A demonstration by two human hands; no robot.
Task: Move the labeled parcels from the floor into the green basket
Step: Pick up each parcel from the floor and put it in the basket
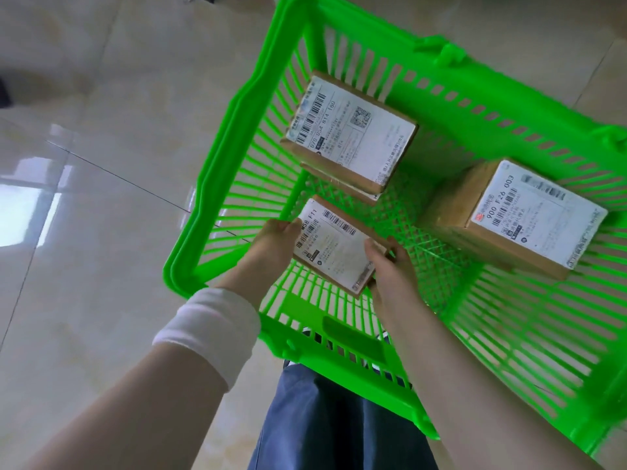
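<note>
A green basket (217, 171) stands on the tiled floor right in front of me. Inside it, both my hands hold a small brown parcel (334, 247) with a white label on top. My left hand (273, 247) grips its left edge and my right hand (390, 266) grips its right edge. A second labeled parcel (353, 134) lies at the basket's far left, stacked on another flat box (339, 183). A larger labeled parcel (522, 218) sits against the right wall.
Glossy beige floor tiles (101, 164) surround the basket, with a window's reflection at the left. My legs in blue trousers (332, 422) are just below the basket's near rim. A white wristband (210, 327) circles my left wrist.
</note>
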